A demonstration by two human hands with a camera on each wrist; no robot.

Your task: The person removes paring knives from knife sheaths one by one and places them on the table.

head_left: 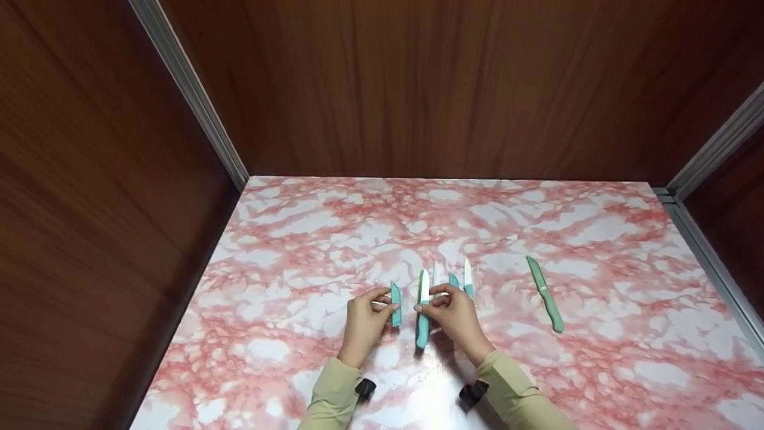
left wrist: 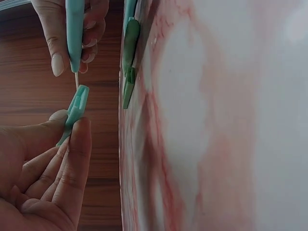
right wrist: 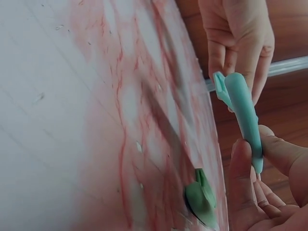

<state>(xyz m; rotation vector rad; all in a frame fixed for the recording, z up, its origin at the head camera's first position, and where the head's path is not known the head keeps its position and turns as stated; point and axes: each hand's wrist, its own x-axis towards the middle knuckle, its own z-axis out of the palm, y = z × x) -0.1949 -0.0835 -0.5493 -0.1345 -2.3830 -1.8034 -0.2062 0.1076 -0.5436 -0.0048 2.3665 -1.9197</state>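
Gripped just above the bench between thumb and fingers of the right hand: a teal-handled knife, white blade toward 12 o'clock, handle end toward 6. Pinched likewise in the left hand, at 10 o'clock from the knife and near but apart: an open-mouthed teal sheath.

Along the held blade's left side, a sliver of green; cannot tell from what. Partly hidden behind the right hand, at 1 o'clock, a second white blade and a teal tip; toward 2, another teal-handled blade. Well apart near 3 o'clock, a green sheathed knife.

Broad open marbling at 9 o'clock, from left hand to left edge; ample depth at 12, from blade tips to far edge; more room beyond the green knife toward the right edge. Rising behind the far edge, a dark wood-grain wall; along the right edge, a metal rail. At 6 o'clock, pale sleeves. Any writing on blades or handles too small to read.
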